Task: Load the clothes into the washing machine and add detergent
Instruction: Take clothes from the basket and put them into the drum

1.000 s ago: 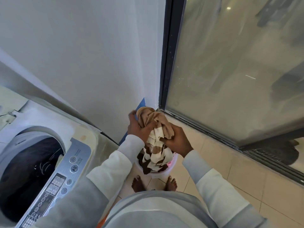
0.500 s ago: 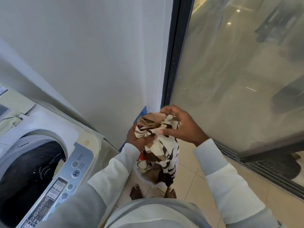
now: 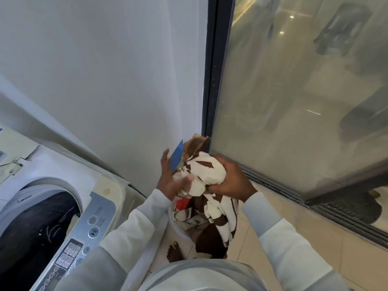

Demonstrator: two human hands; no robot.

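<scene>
A brown-and-white patterned cloth (image 3: 204, 171) is bunched up in front of me, its tail hanging down into a white laundry bucket (image 3: 175, 224) on the floor. My right hand (image 3: 231, 180) grips the bundle from the right side. My left hand (image 3: 170, 179) is at the bundle's left, fingers spread and mostly straight, thumb touching the fabric. The top-loading washing machine (image 3: 100, 208) stands at the lower left with its lid up and its dark drum (image 3: 35, 227) showing. A red item (image 3: 182, 203) lies in the bucket.
A white wall rises ahead, and a dark-framed glass door (image 3: 294, 101) fills the right. A blue object (image 3: 177, 155) leans by the wall behind the cloth. Beige floor tiles (image 3: 315, 234) run along the door's track. My bare foot (image 3: 174, 252) stands beside the bucket.
The cloth has been lifted higher out of the bucket and bunched more tightly. My right hand moved from the top to the bundle's right side; my left hand's fingers opened and spread.
</scene>
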